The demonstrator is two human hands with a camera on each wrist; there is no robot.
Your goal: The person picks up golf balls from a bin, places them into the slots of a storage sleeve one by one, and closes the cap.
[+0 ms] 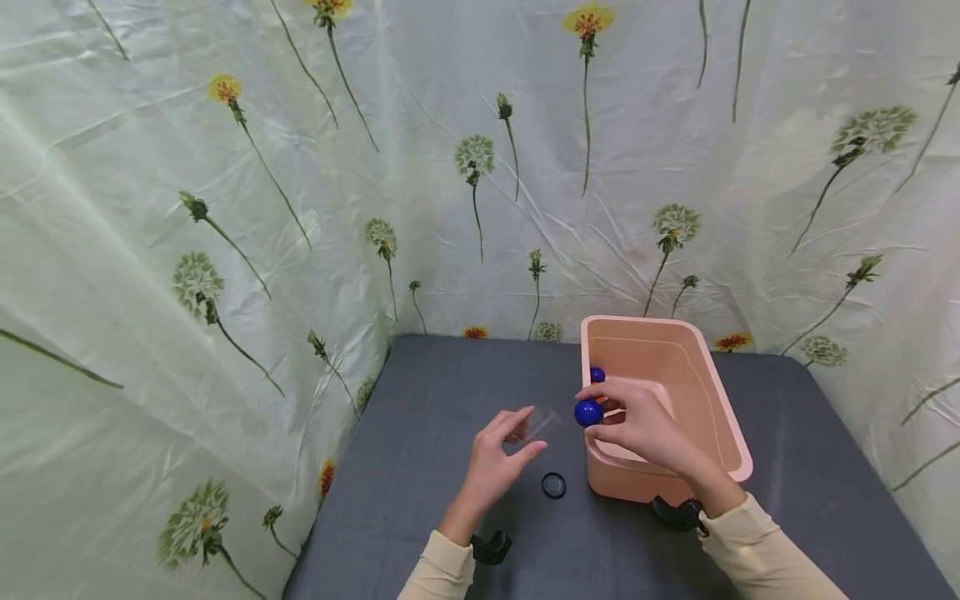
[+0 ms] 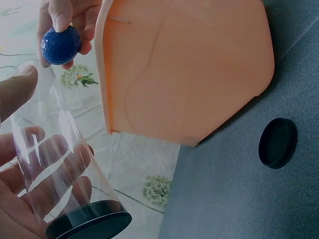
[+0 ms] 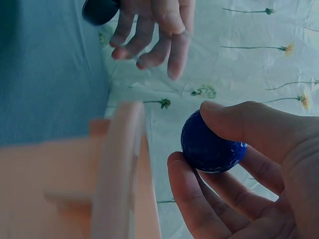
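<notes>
My left hand (image 1: 491,462) grips a clear tube (image 2: 75,149), its fingers and thumb curled round the wall. The tube leans, its uncapped mouth towards the bin and a black cap (image 2: 89,220) on its lower end; no ball shows inside. My right hand (image 1: 651,427) pinches a blue golf ball (image 1: 588,413) between thumb and fingers, at the near left rim of the peach bin (image 1: 712,375). In the left wrist view the ball appears just above the tube's mouth. A loose black cap (image 1: 553,485) lies on the table between the left hand and the bin.
Inside the bin, by its left wall, sits another blue ball (image 1: 597,375) with a bit of orange beside it, partly hidden by my right hand. The dark grey table (image 1: 465,375) meets a flower-printed curtain (image 1: 420,167) behind and at the sides.
</notes>
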